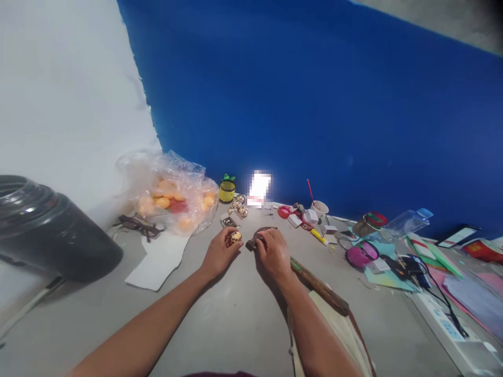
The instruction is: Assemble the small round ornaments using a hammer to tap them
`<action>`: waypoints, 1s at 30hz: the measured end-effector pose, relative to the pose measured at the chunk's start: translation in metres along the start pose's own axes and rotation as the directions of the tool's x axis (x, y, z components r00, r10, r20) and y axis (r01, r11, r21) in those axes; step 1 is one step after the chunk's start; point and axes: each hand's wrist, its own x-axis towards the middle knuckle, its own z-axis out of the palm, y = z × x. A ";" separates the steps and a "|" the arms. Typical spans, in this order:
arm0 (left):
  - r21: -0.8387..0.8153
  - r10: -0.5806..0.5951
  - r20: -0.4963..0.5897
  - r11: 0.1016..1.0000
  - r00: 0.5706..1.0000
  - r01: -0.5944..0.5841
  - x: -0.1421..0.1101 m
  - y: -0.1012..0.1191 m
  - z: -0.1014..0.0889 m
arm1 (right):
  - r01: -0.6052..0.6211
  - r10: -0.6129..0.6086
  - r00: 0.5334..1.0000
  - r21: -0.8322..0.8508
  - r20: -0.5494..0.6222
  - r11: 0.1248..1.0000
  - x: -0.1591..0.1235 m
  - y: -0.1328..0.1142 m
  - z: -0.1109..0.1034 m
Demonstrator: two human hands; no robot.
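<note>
Obs.: L hand [220, 252] w/ speckled ball [236, 237], R hand [273, 254] at hammer [320, 287]

L fingers are pinching ball over surface [236, 319], left of hammer. R fingers are apparently gripping hammer nr its head, partly hidden; hammer is angling past R wrist.

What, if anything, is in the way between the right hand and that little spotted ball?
The hammer head: it sticks out beside the right hand, on the side facing the spotted ball in the left hand. Past it, nothing else visible stands in the gap.
</note>
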 end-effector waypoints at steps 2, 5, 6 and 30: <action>0.050 0.022 -0.016 0.999 1.000 -0.021 0.000 0.000 0.001 | 0.024 -0.024 1.000 0.013 -0.008 1.000 0.005 -0.002 0.008; 0.108 0.041 -0.039 0.993 0.998 -0.037 0.000 0.000 0.002 | 0.010 -0.010 1.000 0.013 -0.015 1.000 0.016 -0.004 0.021; 0.124 0.045 -0.048 0.992 0.998 -0.038 0.001 0.000 0.003 | -0.004 0.004 1.000 0.020 -0.016 1.000 0.020 -0.005 0.025; 0.097 0.120 -0.114 0.989 0.986 -0.109 -0.006 0.003 0.001 | -0.430 0.474 0.872 0.659 0.124 0.618 0.041 -0.022 0.019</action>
